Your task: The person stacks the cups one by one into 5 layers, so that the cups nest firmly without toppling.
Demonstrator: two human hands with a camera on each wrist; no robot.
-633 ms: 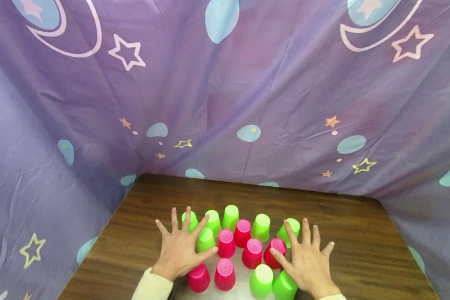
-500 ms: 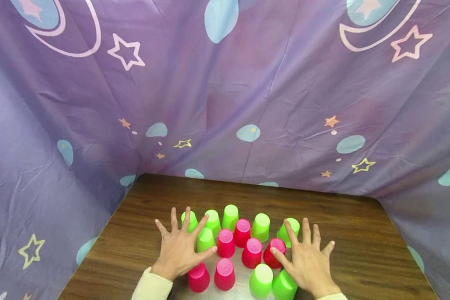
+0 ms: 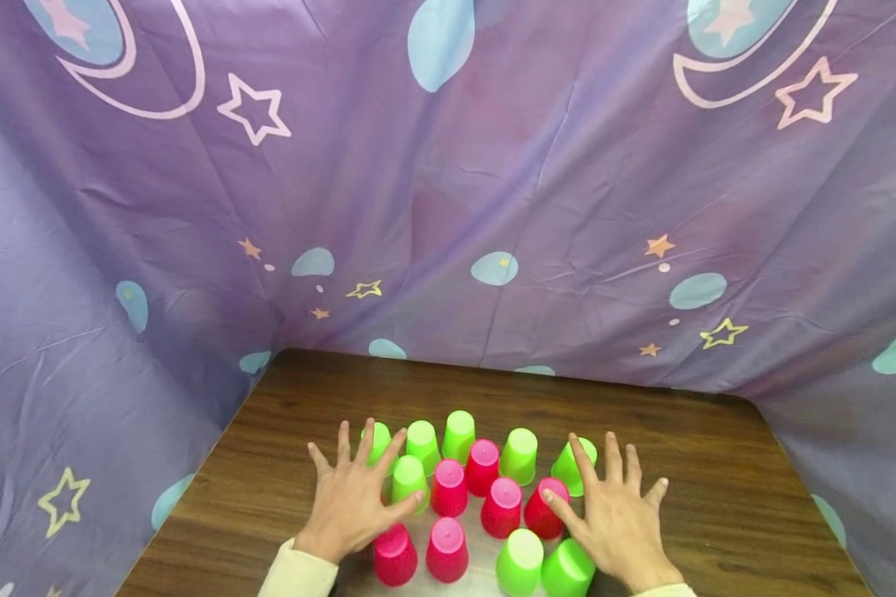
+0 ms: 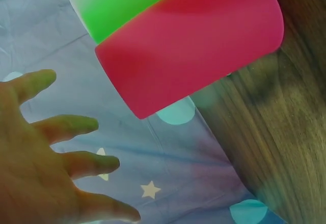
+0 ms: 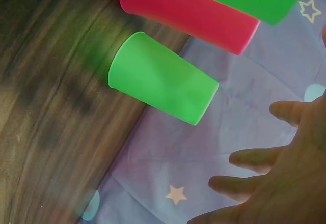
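Observation:
Several upside-down plastic cups, green and pinkish red, stand on the wooden table in the head view. My left hand [image 3: 353,502] hovers with fingers spread at the left of the group, near a green cup [image 3: 409,482] and a red cup [image 3: 395,557]. Over the right side is my right hand [image 3: 618,522], its fingers also spread, partly covering a red cup [image 3: 543,514] and close to a green cup [image 3: 566,570]. Neither hand grips anything. Both wrist views show the left fingers [image 4: 76,124] and right fingers [image 5: 257,158] apart from the cups.
The dark wooden table [image 3: 724,481] reaches back to a purple curtain [image 3: 448,191] printed with stars and moons, which also hangs along both sides. Beneath the nearer cups lies a pale greyish surface [image 3: 418,585]. More cups [image 3: 459,435] stand at the back of the group.
My left hand has shifted slightly left, its thumb drawing back a little from the middle cups. The right hand is almost still. The cups hold their places.

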